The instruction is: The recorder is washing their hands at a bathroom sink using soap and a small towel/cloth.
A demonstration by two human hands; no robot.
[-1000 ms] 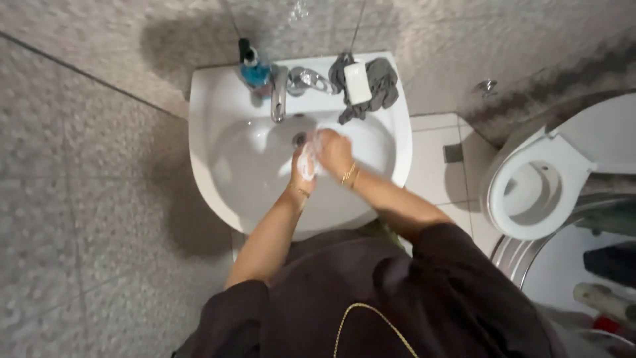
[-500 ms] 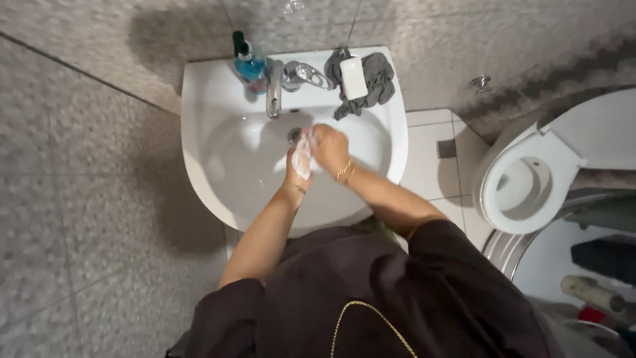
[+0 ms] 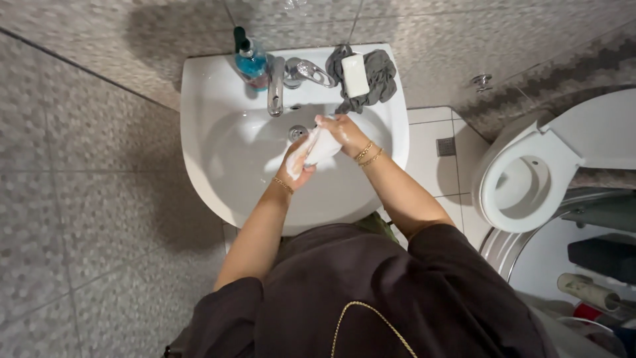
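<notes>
Hands (image 3: pixel 318 149) shifted left, fingers faucetward (image 3: pixel 275 86).

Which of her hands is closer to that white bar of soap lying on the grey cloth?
The right hand. It is over the basin just below the bar of soap, apart from it. The left hand is lower and further left, lathered against the right.

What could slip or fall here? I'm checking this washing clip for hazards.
The white soapy item, gripped between the lathered left hand and right hand, could slip into the sink. The soap bar rests on a crumpled grey cloth at the rim and might slide off.
</notes>
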